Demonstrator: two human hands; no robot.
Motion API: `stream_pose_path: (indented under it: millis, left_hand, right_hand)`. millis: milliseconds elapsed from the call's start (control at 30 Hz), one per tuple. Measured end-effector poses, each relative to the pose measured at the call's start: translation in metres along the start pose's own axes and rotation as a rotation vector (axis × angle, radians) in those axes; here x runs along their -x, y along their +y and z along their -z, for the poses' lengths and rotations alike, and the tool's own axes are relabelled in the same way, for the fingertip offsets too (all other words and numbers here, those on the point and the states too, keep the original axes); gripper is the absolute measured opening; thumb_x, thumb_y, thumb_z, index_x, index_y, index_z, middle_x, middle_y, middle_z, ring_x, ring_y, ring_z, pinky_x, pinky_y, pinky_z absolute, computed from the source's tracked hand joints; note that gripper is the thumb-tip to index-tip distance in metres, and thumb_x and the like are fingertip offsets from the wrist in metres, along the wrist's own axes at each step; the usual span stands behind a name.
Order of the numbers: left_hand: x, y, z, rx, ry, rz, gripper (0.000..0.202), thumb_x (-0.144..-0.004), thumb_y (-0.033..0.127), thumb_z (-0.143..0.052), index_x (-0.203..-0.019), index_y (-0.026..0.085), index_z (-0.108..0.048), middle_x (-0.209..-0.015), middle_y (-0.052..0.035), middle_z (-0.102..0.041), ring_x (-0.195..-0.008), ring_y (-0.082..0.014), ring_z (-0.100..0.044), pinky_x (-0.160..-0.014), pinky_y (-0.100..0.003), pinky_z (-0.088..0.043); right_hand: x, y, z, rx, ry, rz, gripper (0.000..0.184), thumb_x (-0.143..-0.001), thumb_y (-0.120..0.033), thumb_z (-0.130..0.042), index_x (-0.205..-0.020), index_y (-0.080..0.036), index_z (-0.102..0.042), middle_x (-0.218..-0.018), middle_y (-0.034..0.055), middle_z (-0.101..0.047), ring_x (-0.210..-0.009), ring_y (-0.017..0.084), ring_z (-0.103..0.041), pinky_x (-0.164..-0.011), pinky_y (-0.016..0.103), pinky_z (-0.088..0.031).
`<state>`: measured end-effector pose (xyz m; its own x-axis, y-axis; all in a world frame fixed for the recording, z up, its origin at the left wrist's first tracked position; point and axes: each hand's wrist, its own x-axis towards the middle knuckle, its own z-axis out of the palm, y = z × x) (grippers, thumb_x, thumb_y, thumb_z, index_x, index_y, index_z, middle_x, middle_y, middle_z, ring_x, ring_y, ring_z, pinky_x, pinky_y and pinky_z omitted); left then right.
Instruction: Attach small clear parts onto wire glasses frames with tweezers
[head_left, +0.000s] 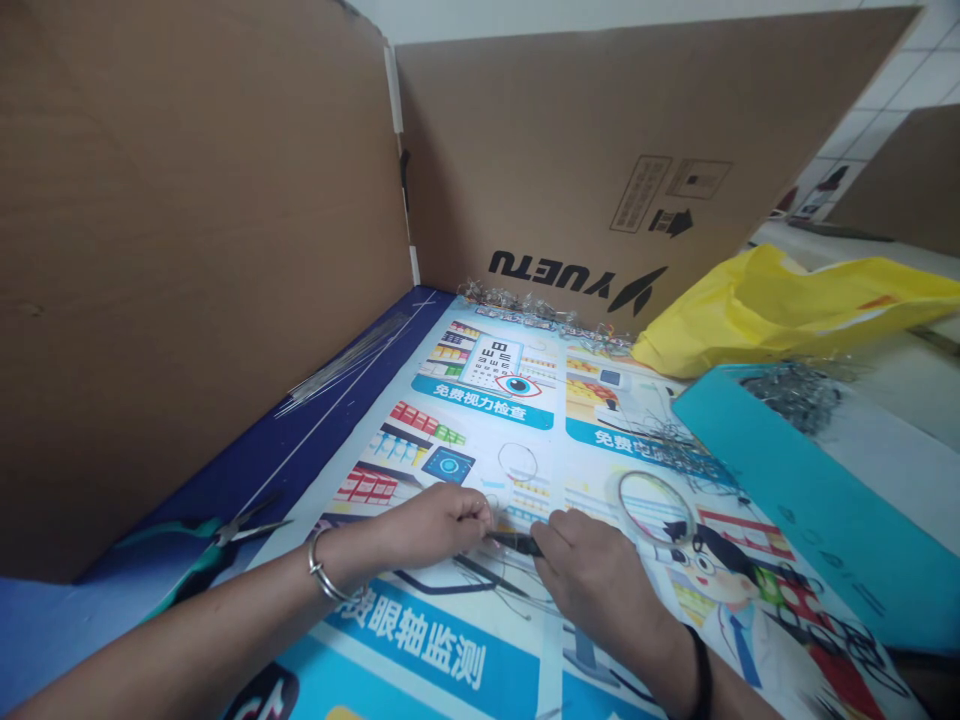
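Reaches over the printed sheet (550, 660), well in from its left edge, with right hand (581, 560) wrapped round a dark slim tool (517, 543) and left hand (452, 520) bunched, apparently pinching thin wire (492, 503); should handle light and springy, kinking easily, best taken near the end; looks hair-fine, curved, too blurred to trace

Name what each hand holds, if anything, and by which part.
The right hand grips a dark, slender tool by its right end; what the closed left hand pinches, if anything, cannot be told.
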<state>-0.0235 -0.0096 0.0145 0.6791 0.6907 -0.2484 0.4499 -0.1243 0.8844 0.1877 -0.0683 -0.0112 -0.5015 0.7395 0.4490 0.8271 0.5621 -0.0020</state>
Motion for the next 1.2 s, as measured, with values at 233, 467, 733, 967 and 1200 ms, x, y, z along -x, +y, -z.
stream_pose_path:
  millis: [233, 467, 733, 967, 1200]
  left_hand:
    - [0.001, 0.005, 0.001, 0.042, 0.014, 0.020, 0.014, -0.075, 0.017, -0.044, -0.067, 0.017, -0.055, -0.060, 0.0044, -0.047, -0.053, -0.0081, -0.038, -0.054, -0.021, -0.031]
    - [0.003, 0.012, 0.002, 0.033, -0.001, 0.087, 0.015, -0.077, 0.020, -0.044, -0.067, 0.017, -0.054, -0.054, 0.0054, -0.043, -0.047, -0.0071, -0.035, -0.047, -0.021, -0.026]
    - [0.002, 0.009, 0.001, -0.002, -0.004, 0.080, 0.015, -0.075, 0.020, -0.044, -0.066, 0.016, -0.056, -0.058, 0.0041, -0.047, -0.053, -0.0084, -0.039, -0.051, -0.020, -0.030]
    - [0.002, 0.006, -0.002, -0.004, 0.020, 0.058, 0.016, -0.074, 0.020, -0.043, -0.065, 0.017, -0.056, -0.060, 0.0032, -0.052, -0.058, -0.0100, -0.044, -0.056, -0.021, -0.034]
    - [0.002, 0.007, -0.002, -0.029, 0.054, 0.044, 0.017, -0.072, 0.016, -0.044, -0.064, 0.017, -0.058, -0.063, 0.0016, -0.057, -0.062, -0.0117, -0.049, -0.058, -0.022, -0.035]
  right_hand:
    - [0.003, 0.002, -0.002, -0.166, -0.105, -0.115, 0.011, -0.080, -0.016, -0.049, -0.072, -0.020, -0.055, -0.067, -0.0001, -0.056, -0.063, 0.013, -0.051, -0.056, 0.025, -0.029]
    - [0.002, 0.002, 0.000, -0.284, -0.230, -0.180, 0.011, -0.084, -0.019, -0.050, -0.075, -0.020, -0.055, -0.071, 0.0002, -0.056, -0.068, 0.013, -0.052, -0.059, 0.023, -0.033]
    - [0.001, 0.002, 0.001, -0.141, -0.115, -0.079, 0.007, -0.075, -0.013, -0.055, -0.074, -0.020, -0.057, -0.070, 0.0011, -0.055, -0.067, 0.016, -0.047, -0.060, 0.027, -0.029]
    - [0.002, 0.003, 0.002, 0.025, -0.102, 0.001, 0.009, -0.074, -0.011, -0.056, -0.078, -0.020, -0.057, -0.069, 0.0022, -0.054, -0.067, 0.018, -0.044, -0.060, 0.030, -0.025]
    - [0.000, 0.002, 0.003, 0.039, -0.142, 0.005, 0.010, -0.074, -0.011, -0.056, -0.076, -0.020, -0.054, -0.069, 0.0019, -0.054, -0.066, 0.018, -0.043, -0.059, 0.031, -0.023]
